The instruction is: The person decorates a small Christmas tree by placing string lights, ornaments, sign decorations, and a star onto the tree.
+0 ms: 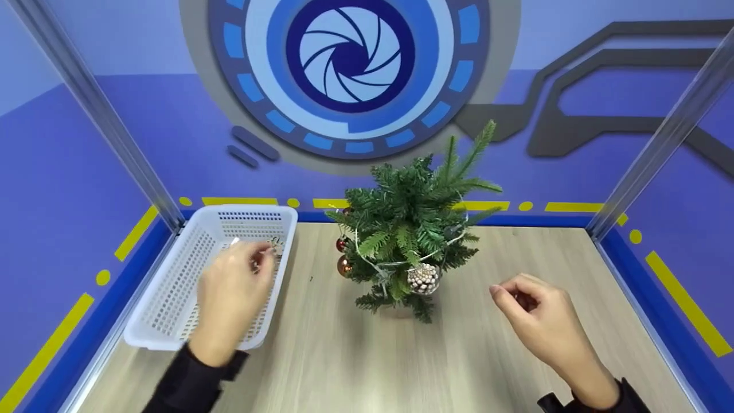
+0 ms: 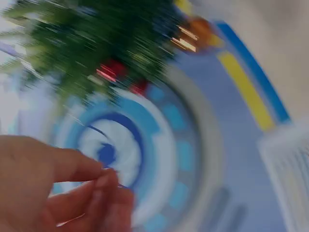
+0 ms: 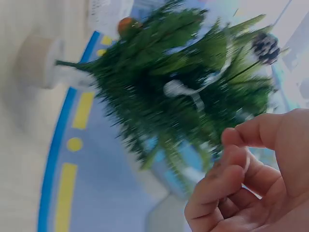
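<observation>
A small artificial Christmas tree [image 1: 410, 229] stands upright on the table, with a white string draped round it. Red and orange baubles [image 1: 344, 265] hang at its left, and a white-tipped pine cone [image 1: 423, 279] sits low on its front. Over the white plastic basket [image 1: 143, 324], my left hand [image 1: 235, 287] is blurred, fingers loosely curled and thumb near the fingertips; no held thing shows in the left wrist view. To the tree's right, apart from it, my right hand [image 1: 542, 321] hovers with loosely bent fingers and nothing in them.
Small glinting bits [image 1: 276, 243] show in the basket beside the left fingertips. Behind the table [image 1: 459, 367] rises a blue printed wall [image 1: 315, 183], and metal posts [image 1: 665, 137] stand at both back corners. The tree has a round wooden base [image 3: 38, 62].
</observation>
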Available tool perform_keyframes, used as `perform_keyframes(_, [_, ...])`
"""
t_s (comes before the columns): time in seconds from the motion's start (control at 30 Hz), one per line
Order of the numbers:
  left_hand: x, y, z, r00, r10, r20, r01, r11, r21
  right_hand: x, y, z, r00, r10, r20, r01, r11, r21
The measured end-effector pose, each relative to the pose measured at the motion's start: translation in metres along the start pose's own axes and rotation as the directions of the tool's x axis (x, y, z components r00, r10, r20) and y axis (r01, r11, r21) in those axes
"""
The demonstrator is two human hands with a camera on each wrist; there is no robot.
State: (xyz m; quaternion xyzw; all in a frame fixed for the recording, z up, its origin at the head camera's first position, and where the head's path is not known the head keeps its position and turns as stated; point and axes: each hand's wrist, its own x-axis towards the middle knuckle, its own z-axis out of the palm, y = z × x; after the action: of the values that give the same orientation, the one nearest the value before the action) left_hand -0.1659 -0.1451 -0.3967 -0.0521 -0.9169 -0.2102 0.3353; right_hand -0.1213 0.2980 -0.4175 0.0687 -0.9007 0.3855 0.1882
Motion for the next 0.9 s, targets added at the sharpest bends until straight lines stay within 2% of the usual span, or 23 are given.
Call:
perform_keyframes(0.07, [0.001, -0.024, 0.003, 0.992, -0.048, 0.118, 0.043, 0.998, 0.046, 0.001, 0.013, 0.003, 0.999, 0.035, 0.014, -0.034, 0.999, -0.035])
perform_keyframes(0.13, [0.002, -0.047, 0.006, 0.962, -0.092, 0.256, 0.075, 0.994, 0.075, 0.001, 0.026, 0.005, 0.998, 0.053, 0.028, -0.051, 0.996, -0.076])
perform_keyframes(0.2, [0.002, -0.067, 0.01, 0.908, -0.135, 0.397, 0.106, 0.99, 0.094, 0.002, 0.039, 0.008, 0.997, 0.071, 0.042, -0.066, 0.992, -0.104])
perform_keyframes(0.27, [0.003, -0.085, 0.015, 0.836, -0.168, 0.522, 0.127, 0.985, 0.115, 0.002, 0.049, 0.01, 0.994, 0.098, 0.058, -0.089, 0.988, -0.129])
perform_keyframes(0.33, [0.004, -0.1, 0.021, 0.766, -0.177, 0.618, 0.126, 0.984, 0.126, 0.001, 0.057, 0.012, 0.989, 0.127, 0.076, -0.115, 0.983, -0.145])
perform_keyframes(0.37, [0.004, -0.107, 0.024, 0.737, -0.174, 0.654, 0.119, 0.985, 0.128, 0.0, 0.061, 0.013, 0.986, 0.144, 0.088, -0.13, 0.98, -0.149])
perform_keyframes(0.43, [0.006, -0.117, 0.03, 0.684, -0.168, 0.71, 0.101, 0.986, 0.136, -0.002, 0.065, 0.016, 0.978, 0.172, 0.118, -0.154, 0.976, -0.153])
perform_keyframes(0.53, [0.009, -0.128, 0.036, 0.624, -0.167, 0.763, 0.087, 0.986, 0.144, -0.005, 0.07, 0.02, 0.962, 0.211, 0.173, -0.187, 0.972, -0.144])
perform_keyframes(0.67, [0.015, -0.133, 0.039, 0.566, -0.174, 0.806, 0.084, 0.985, 0.154, -0.007, 0.073, 0.027, 0.943, 0.238, 0.231, -0.213, 0.968, -0.13])
perform_keyframes(0.8, [0.023, -0.134, 0.042, 0.533, -0.167, 0.829, 0.069, 0.986, 0.155, -0.01, 0.076, 0.03, 0.932, 0.263, 0.249, -0.238, 0.963, -0.129])
perform_keyframes(0.9, [0.025, -0.137, 0.046, 0.498, -0.179, 0.849, 0.062, 0.983, 0.171, -0.011, 0.077, 0.032, 0.924, 0.28, 0.261, -0.255, 0.959, -0.125])
